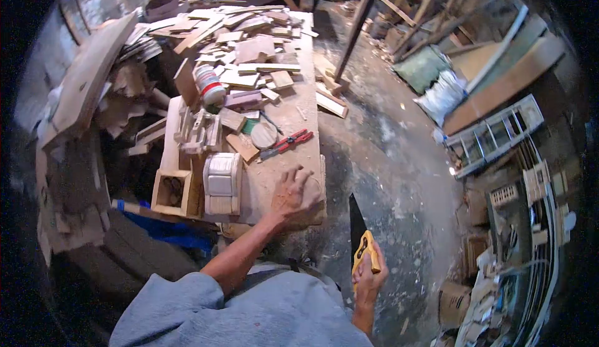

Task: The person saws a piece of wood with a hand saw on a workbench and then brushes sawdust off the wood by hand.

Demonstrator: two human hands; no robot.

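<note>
My right hand (369, 278) grips the yellow handle of a handsaw (357, 216) beside the table's right side. The dark blade points up and away from me, over the floor. My left hand (296, 192) is at the near right corner of the wooden table (262, 197), fingers apart and slightly bent, with nothing in them. Whether its palm touches the tabletop is hard to tell. Just beyond it lies a red-and-black hand tool (287, 145). To its left stand a pale rounded wooden piece (221, 183) and an open wooden box (172, 192).
Many wood offcuts (249, 50) cover the table's far part, near a white-and-red container (209, 86). A round wooden disc (264, 135) lies mid-table. A dark post (357, 32) rises beyond the right edge. A ladder (496, 136) and sacks (430, 75) lie to the right.
</note>
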